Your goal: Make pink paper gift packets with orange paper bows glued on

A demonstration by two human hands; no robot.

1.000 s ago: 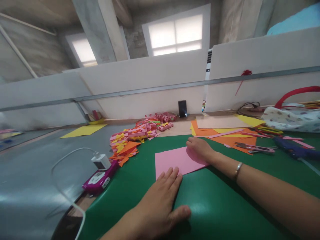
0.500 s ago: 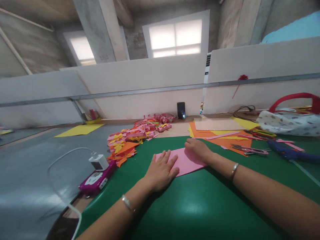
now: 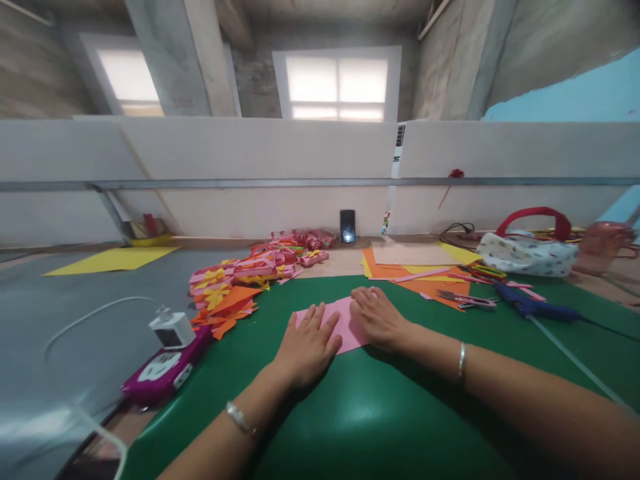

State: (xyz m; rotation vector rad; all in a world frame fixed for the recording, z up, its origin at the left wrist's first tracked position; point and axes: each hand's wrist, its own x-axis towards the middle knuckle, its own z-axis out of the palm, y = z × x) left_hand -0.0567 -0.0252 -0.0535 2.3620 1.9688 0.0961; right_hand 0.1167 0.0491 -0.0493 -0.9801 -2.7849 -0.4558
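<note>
On the green mat [image 3: 400,413], mid-table: pink paper sheet [image 3: 340,323] lying flat, both hands on top of it. Left hand [image 3: 307,347] palm down, fingers spread and extended, pressing the sheet's left part; nothing gripped, hand flat open. Right hand [image 3: 375,319] palm down over the sheet's right part, fingers loosely curved, resting on the paper rather than closed around it; thumbs of the two hands near each other, not clearly touching. Bracelet on each wrist.

Left of mat: magenta device [image 3: 163,373] with white charger block [image 3: 171,328] on it, white cable looping off over the grey surface. Behind it, heap of pink, orange and yellow paper pieces [image 3: 250,277]. Right rear: stack of orange and yellow sheets [image 3: 415,270], scissors [image 3: 465,300] on its edge, blue glue gun [image 3: 535,307] just beside. Patterned pouch with red handle [image 3: 527,253] further back. Phone [image 3: 347,225] propped upright against the partition wall. Yellow sheet [image 3: 113,259] far left, well apart
</note>
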